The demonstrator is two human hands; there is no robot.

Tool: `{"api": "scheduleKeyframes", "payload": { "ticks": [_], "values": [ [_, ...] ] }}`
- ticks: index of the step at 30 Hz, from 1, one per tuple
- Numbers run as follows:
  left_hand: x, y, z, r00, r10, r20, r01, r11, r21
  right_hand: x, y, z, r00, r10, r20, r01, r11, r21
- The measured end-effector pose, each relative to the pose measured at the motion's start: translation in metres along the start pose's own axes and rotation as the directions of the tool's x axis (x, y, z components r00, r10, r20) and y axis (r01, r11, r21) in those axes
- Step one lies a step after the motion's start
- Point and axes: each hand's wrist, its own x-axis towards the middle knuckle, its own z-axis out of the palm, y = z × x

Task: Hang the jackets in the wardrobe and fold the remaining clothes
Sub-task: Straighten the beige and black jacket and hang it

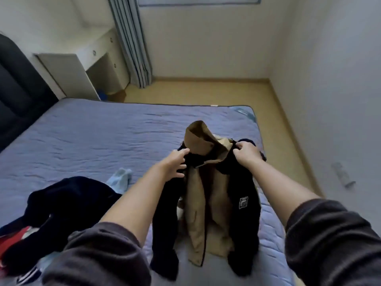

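Black-and-tan jacket [245, 213] is held up over the near-right part of the bed [92, 131], front open, tan lining and hood showing, hem touching the bed. The right grip [246, 154] grasps the jacket's right shoulder. The left grip [175, 163] has fingers curled on the left shoulder, grasping it. Dark clothes pile [68, 203] lies near left, with a light-blue item [120, 178] just beyond it.

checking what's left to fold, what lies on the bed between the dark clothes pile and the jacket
In the head view, a light blue garment lies between the dark clothes pile and the jacket, the left forearm crossing above.
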Motion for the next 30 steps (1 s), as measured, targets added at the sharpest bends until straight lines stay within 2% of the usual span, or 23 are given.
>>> {"api": "scheduleKeyframes", "payload": {
  "ticks": [4, 8, 13, 17, 22, 24, 25, 26, 27, 28, 29, 30],
  "values": [
    [0.038, -0.124, 0.003, 0.978, -0.193, -0.074, 0.195, 0.981, 0.021, -0.018, 0.073, 0.101, 0.984, 0.061, 0.167, -0.049, 0.996, -0.075],
    [0.066, -0.249, 0.009, 0.918, -0.391, -0.063, 0.394, 0.918, 0.051, -0.042, 0.145, 0.195, 0.933, 0.171, 0.316, -0.136, 0.982, -0.128],
    [0.089, -0.369, 0.031, 0.844, -0.536, -0.031, 0.537, 0.842, 0.055, -0.071, 0.225, 0.286, 0.862, 0.264, 0.433, -0.19, 0.96, -0.207],
    [0.104, -0.42, 0.046, 0.81, -0.586, -0.012, 0.586, 0.81, 0.018, -0.076, 0.266, 0.332, 0.831, 0.292, 0.473, -0.196, 0.95, -0.243],
    [0.134, -0.454, 0.053, 0.804, -0.595, -0.023, 0.594, 0.804, -0.042, -0.066, 0.295, 0.38, 0.812, 0.316, 0.492, -0.244, 0.948, -0.207],
    [0.148, -0.463, 0.053, 0.802, -0.596, -0.04, 0.592, 0.803, -0.07, -0.06, 0.299, 0.399, 0.806, 0.342, 0.483, -0.316, 0.939, -0.139],
    [0.154, -0.468, 0.053, 0.803, -0.594, -0.059, 0.588, 0.804, -0.09, -0.057, 0.3, 0.408, 0.791, 0.389, 0.472, -0.408, 0.911, -0.067],
    [0.162, -0.473, 0.052, 0.805, -0.587, -0.089, 0.577, 0.809, -0.112, -0.054, 0.299, 0.417, 0.748, 0.472, 0.466, -0.56, 0.826, 0.061],
    [0.169, -0.478, 0.052, 0.806, -0.578, -0.124, 0.564, 0.815, -0.132, -0.052, 0.298, 0.423, 0.668, 0.566, 0.483, -0.719, 0.657, 0.224],
    [0.175, -0.484, 0.053, 0.805, -0.573, -0.154, 0.555, 0.819, -0.147, -0.05, 0.297, 0.429, 0.575, 0.624, 0.529, -0.818, 0.438, 0.372],
    [0.181, -0.489, 0.054, 0.803, -0.57, -0.174, 0.549, 0.821, -0.158, -0.047, 0.296, 0.433, 0.507, 0.641, 0.576, -0.845, 0.237, 0.48],
    [0.185, -0.494, 0.056, 0.8, -0.571, -0.183, 0.546, 0.82, -0.172, -0.043, 0.297, 0.437, 0.47, 0.646, 0.601, -0.826, 0.081, 0.558]
  ]
}}
